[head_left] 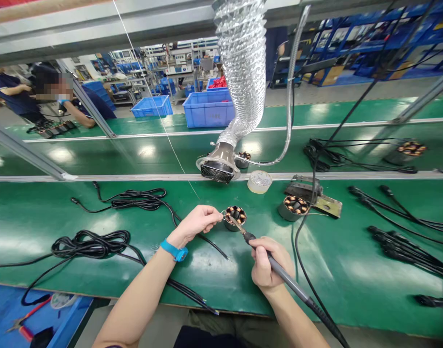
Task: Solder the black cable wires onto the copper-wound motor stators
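Your right hand (268,263) was clamped on the soldering iron (294,286); it looked light and stiff, and very hot at the tip, so the dark grip was the safe place to hold; its long body pointed up and left, tip on the little coil (235,216) on the green bench (98,227); your left hand (196,223) was pinched shut at the coil's left edge.
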`<state>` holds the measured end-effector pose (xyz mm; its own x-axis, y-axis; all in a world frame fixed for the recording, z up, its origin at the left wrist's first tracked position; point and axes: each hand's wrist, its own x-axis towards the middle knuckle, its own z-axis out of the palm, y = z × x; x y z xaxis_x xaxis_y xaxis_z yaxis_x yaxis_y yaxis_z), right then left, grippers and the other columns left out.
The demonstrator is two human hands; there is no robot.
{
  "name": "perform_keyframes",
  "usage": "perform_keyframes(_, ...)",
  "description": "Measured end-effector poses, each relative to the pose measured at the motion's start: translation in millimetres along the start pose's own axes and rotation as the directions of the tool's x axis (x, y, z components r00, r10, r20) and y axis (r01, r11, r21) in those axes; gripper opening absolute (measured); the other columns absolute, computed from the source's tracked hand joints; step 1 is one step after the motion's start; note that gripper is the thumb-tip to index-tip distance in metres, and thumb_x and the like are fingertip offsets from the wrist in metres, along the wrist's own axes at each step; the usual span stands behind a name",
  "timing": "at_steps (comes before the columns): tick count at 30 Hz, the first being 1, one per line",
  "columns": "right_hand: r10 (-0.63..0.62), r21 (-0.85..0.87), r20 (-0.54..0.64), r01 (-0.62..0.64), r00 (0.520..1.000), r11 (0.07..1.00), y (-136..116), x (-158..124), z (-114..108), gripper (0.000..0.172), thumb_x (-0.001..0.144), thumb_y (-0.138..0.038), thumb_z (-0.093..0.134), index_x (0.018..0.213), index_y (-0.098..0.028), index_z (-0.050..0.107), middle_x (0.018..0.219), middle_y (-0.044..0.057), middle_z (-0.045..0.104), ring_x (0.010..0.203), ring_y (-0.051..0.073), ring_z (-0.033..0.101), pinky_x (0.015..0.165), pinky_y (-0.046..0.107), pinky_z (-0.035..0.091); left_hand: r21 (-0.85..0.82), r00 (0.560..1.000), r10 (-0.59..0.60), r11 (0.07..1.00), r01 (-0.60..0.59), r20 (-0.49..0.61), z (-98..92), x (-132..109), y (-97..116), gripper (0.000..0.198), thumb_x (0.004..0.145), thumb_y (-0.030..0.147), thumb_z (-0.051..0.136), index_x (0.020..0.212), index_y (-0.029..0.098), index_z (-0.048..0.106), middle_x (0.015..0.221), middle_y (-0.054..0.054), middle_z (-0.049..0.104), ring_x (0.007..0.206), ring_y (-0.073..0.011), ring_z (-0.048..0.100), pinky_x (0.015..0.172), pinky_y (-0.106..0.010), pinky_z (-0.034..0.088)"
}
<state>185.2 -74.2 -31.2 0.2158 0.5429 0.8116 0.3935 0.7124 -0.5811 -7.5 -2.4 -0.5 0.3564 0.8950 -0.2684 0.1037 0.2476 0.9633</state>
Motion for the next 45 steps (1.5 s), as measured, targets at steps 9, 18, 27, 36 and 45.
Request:
perform_keyframes(9, 0.025, -0.042, 0.013, -0.024, 1.0, 0.999, 6.9, -7.2, -3.4, 0.017, 0.086, -0.015, 0.051, 0.088, -0.019, 0.067, 0.067, 0.002, 0.064, 0.057, 0.016, 0.06, 0.055, 0.032, 0.051, -0.014, 1.0, 0.001, 1.0, -0.001, -0.001, -1.1, 2.3, -3.8, 0.031, 0.075, 0.042, 0.069, 0.07, 0.014, 0.057, 0.057, 0.005, 0.047, 0.043, -0.0044, 0.034, 0.042, -0.019, 0.025)
perform_keyframes(18, 0.04, -0.03, 0.001, -0.04, 0.999, 0.999, 8.6, -8.2, -5.1, 0.017, 0.086, -0.014, 0.052, 0.088, -0.019, 0.068, 0.069, 0.001, 0.065, 0.06, 0.016, 0.062, 0.059, 0.032, 0.051, -0.048, 0.998, 0.021, 0.999, -0.019, 0.051, -8.9, 1.5, -3.2, 0.03, 0.07, 0.037, 0.076, 0.076, 0.012, 0.062, 0.055, 0.006, 0.046, 0.045, -0.0047, 0.037, 0.045, -0.02, 0.026)
perform_keyframes(27, 0.014, -0.053, -0.008, -0.014, 1.0, 0.998, 6.9, -7.7, -5.9, 0.017, 0.086, -0.014, 0.052, 0.089, -0.019, 0.068, 0.067, 0.001, 0.064, 0.06, 0.016, 0.061, 0.058, 0.032, 0.051, -0.129, 0.997, -0.046, 0.99, 0.052, 0.054, -2.6, 4.9, -4.0, 0.043, 0.061, 0.046, 0.083, 0.066, 0.013, 0.057, 0.05, 0.01, 0.031, 0.044, -0.0016, 0.018, 0.045, -0.023, 0.008)
perform_keyframes(36, 0.016, -0.046, 0.007, -0.016, 1.0, 0.999, 5.2, -4.5, -6.6, 0.018, 0.086, -0.012, 0.051, 0.089, -0.019, 0.067, 0.068, 0.001, 0.064, 0.059, 0.015, 0.06, 0.057, 0.031, 0.05, -0.09, 0.999, -0.04, 0.995, 0.043, 0.034, -2.9, 4.0, -4.2, 0.048, 0.07, 0.056, 0.075, 0.077, 0.009, 0.068, 0.053, 0.009, 0.031, 0.044, -0.0019, 0.015, 0.045, -0.024, 0.005)
perform_keyframes(45, 0.025, -0.04, -0.002, -0.025, 1.0, 0.999, 6.6, -7.3, -6.7, 0.017, 0.085, -0.013, 0.052, 0.089, -0.019, 0.067, 0.069, 0.001, 0.064, 0.059, 0.015, 0.061, 0.058, 0.031, 0.05, -0.164, 0.998, -0.027, 0.986, 0.036, 0.06, -10.5, 5.1, -5.0, 0.036, 0.07, 0.042, 0.078, 0.076, 0.008, 0.067, 0.059, 0.004, 0.046, 0.044, -0.001, 0.029, 0.044, -0.02, 0.013)
